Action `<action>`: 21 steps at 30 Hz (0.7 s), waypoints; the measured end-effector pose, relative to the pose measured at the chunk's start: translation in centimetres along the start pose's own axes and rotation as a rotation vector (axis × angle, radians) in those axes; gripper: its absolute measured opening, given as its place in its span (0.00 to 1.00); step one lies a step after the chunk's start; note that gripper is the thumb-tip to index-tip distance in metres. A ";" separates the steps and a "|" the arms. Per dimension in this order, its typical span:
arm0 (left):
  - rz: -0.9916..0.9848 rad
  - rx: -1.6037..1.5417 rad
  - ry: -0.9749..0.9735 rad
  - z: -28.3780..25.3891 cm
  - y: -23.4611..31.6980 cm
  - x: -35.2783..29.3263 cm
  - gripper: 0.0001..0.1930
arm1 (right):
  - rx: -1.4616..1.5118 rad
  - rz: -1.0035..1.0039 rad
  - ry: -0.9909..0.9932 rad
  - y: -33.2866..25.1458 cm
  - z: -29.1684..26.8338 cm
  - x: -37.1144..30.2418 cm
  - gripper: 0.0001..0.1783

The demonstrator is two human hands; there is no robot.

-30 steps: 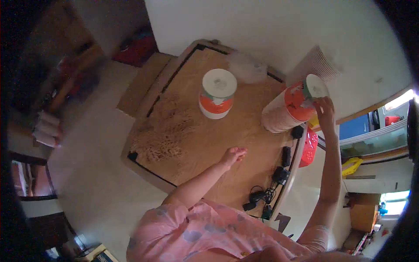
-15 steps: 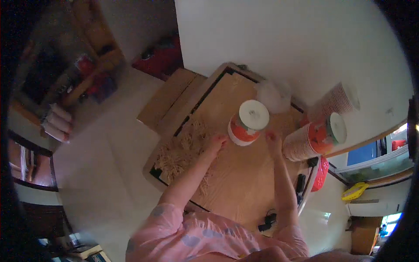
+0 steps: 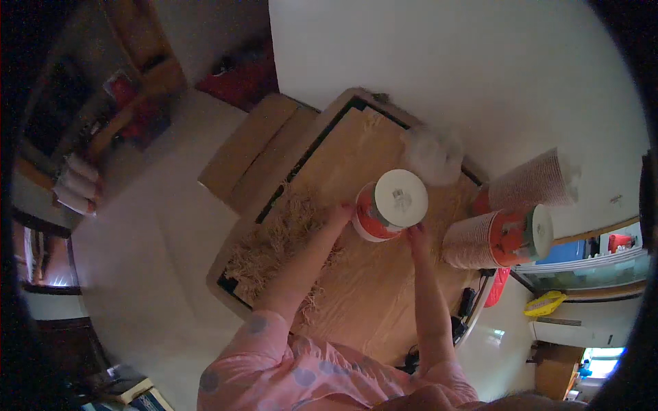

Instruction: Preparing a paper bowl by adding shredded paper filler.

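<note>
An orange and white paper tub [image 3: 373,218] stands upside down on the table between my hands, its round white bottom [image 3: 401,198] facing up. My left hand [image 3: 341,214] presses against its left side, fingers closed in. My right hand [image 3: 417,235] touches its right side near the lower edge, the fingertips partly hidden. Further right, a tall stack of nested paper tubs [image 3: 469,240] shows pale ribbed rims, an orange body and a white end. Behind it stands a second stack [image 3: 526,181]. Beside my left forearm spreads a pile of thin tan strips [image 3: 271,243].
The brown table [image 3: 363,301] has a dark-edged rim. A crumpled clear plastic bag [image 3: 435,156] lies at its far side by the white wall. A cardboard box [image 3: 250,151] is at the far left. Small black objects [image 3: 466,303] sit along the right edge, beside something red [image 3: 497,286].
My hands have come in from either side and now touch the paper tub. The view has shifted slightly, and the tub appears tilted a little more to the right.
</note>
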State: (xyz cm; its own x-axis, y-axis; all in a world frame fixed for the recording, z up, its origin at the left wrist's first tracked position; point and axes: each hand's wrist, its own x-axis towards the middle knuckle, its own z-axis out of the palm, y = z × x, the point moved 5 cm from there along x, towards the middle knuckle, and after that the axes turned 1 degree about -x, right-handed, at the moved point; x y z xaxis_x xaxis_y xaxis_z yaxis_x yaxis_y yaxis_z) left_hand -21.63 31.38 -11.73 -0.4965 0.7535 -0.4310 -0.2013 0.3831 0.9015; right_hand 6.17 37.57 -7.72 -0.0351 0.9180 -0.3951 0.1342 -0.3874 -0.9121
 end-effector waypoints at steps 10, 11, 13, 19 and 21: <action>-0.007 0.002 -0.053 2.3 6.4 -4.1 0.09 | 0.062 -0.037 0.035 -4.0 -1.8 -1.5 0.08; 0.001 -0.001 -0.037 1.7 5.1 -3.3 0.09 | 0.038 -0.005 0.054 -4.2 -1.2 -1.5 0.08; 0.025 -0.130 -0.025 1.4 3.8 -2.4 0.08 | -0.102 0.051 0.035 -4.3 -0.7 -1.2 0.08; -0.147 -0.163 -0.045 2.5 3.8 -3.3 0.06 | 0.090 0.123 0.026 -2.7 -2.0 -0.3 0.09; -0.103 -0.075 -0.054 2.0 4.1 -2.8 0.07 | 0.124 0.115 0.033 -2.4 -2.4 0.0 0.09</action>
State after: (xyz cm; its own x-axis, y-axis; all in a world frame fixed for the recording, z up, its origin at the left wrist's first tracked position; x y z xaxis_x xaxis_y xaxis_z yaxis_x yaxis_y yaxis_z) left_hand -19.36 31.97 -6.89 -0.4239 0.7406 -0.5214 -0.3125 0.4207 0.8517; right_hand 8.22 38.72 -5.29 0.0063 0.8686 -0.4955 0.0125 -0.4955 -0.8685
